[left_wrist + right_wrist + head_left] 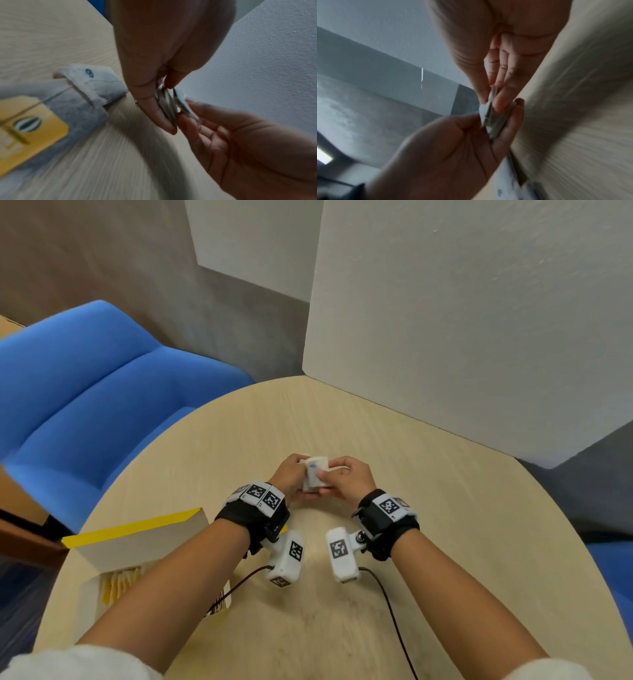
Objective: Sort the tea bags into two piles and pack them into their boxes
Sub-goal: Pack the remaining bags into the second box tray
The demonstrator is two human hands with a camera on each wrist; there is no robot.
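Both hands (323, 479) pinch seemingly white tea bags (314, 474).

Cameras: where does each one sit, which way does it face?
Head: on the head, looking down at the table; both forearms, left hand, right hand, tea bags.
Left wrist: along the left hand to the tea bags.
Right wrist: along the right hand.
Shared: all show the two-handed grip.
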